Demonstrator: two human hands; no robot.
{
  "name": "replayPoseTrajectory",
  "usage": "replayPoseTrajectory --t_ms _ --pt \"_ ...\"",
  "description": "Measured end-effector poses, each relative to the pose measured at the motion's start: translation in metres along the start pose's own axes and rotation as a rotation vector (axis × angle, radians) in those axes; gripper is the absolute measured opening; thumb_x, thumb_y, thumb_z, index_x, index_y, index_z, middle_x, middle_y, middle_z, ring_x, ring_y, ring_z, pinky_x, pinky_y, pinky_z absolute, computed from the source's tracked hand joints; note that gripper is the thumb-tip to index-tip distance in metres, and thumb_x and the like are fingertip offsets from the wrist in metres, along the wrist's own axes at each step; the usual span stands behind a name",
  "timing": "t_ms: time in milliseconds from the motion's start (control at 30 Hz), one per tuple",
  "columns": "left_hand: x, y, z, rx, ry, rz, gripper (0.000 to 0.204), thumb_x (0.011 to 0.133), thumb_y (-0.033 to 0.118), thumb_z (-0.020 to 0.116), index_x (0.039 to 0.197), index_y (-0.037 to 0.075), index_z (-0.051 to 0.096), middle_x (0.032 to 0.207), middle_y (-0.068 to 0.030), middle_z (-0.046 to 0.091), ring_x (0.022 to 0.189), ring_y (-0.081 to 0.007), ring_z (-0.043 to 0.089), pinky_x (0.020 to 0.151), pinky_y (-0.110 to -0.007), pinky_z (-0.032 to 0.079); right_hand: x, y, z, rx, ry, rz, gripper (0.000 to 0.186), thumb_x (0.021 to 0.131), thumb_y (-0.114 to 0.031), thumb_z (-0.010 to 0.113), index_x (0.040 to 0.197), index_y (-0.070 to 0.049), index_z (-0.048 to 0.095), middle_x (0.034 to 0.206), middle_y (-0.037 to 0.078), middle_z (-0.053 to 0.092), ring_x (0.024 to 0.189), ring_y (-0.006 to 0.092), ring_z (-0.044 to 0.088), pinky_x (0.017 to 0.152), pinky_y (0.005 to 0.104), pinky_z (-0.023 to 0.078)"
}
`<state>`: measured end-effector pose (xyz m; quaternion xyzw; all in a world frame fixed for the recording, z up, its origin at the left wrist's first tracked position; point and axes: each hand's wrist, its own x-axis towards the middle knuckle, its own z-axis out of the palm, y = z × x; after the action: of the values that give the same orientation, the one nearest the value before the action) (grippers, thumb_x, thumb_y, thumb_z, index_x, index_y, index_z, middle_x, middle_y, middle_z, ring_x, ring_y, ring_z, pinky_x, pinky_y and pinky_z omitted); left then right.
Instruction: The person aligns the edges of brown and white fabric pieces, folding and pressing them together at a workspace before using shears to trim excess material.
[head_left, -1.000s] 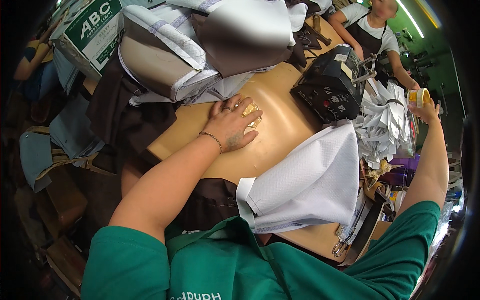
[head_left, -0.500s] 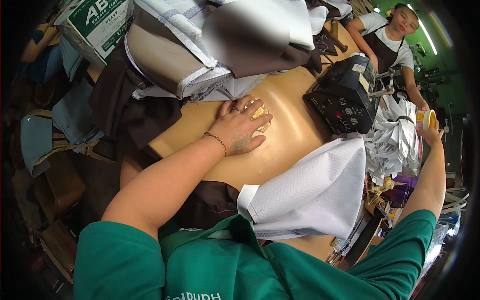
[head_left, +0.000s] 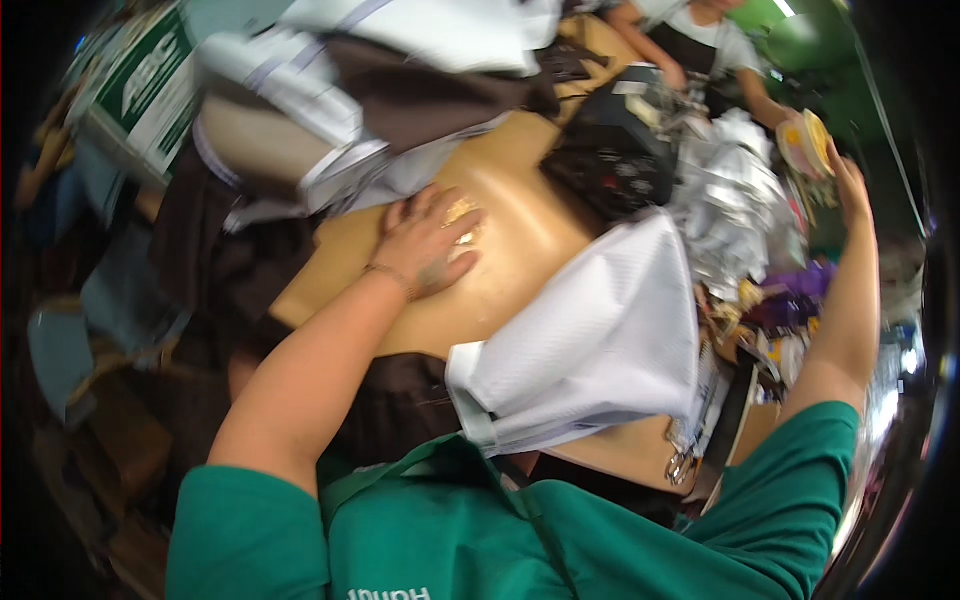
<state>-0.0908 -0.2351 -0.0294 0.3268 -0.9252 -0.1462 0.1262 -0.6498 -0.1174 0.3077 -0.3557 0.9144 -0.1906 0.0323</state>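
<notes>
White lettering, blurred, on that green carton [head_left: 150, 90]! Left fingers [head_left: 438, 206] splay over crinkled gold foil [head_left: 461, 210] inside the counter's [head_left: 510, 200] left edge; right fingers [head_left: 847, 172] meet a yellow-rimmed tub [head_left: 800, 148], grip unclear.

Tan tabletop [head_left: 510, 290] bore piled brown-and-white material [head_left: 420, 85], black machine [head_left: 615, 150], white sheet [head_left: 600, 340]; remotely, I made out scissors [head_left: 679, 467] near edge, gold-coloured thing [head_left: 466, 239] under left hand [head_left: 425, 245].
</notes>
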Motion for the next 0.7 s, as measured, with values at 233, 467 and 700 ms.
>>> replayPoseTrajectory --t_ms 233,467,700 --pt "0.009 0.012 -0.011 0.032 -0.087 -0.034 0.050 0.080 0.040 0.055 0.127 0.026 0.047 0.139 -0.0071 0.033 0.131 -0.0283 0.024 0.103 -0.051 0.022 -0.123 -0.022 0.007 1.010 -0.209 0.046 0.089 0.074 -0.082 0.029 0.103 -0.006 0.065 0.132 0.012 0.045 0.133 0.0330 0.012 0.103 0.0596 0.004" --pt "0.003 0.009 -0.011 0.036 -0.076 -0.044 0.051 0.079 0.040 0.056 0.128 0.026 0.047 0.140 -0.0059 0.033 0.131 -0.0279 0.023 0.103 -0.051 0.021 -0.132 -0.027 0.018 1.032 -0.156 0.138 0.086 0.075 -0.081 0.030 0.102 -0.008 0.066 0.129 0.011 0.049 0.130 0.0313 0.020 0.104 0.0601 0.005" --pt "0.006 0.011 -0.007 0.078 -0.115 -0.036 0.052 0.079 0.042 0.057 0.128 0.029 0.045 0.139 -0.0040 0.033 0.131 -0.0260 0.024 0.103 -0.054 0.023 -0.206 -0.025 0.040 0.789 -0.050 -0.041 0.055 0.083 -0.060 0.051 0.101 -0.009 0.063 0.110 0.005 0.060 0.110 0.0188 0.048 0.084 0.0289 0.032"
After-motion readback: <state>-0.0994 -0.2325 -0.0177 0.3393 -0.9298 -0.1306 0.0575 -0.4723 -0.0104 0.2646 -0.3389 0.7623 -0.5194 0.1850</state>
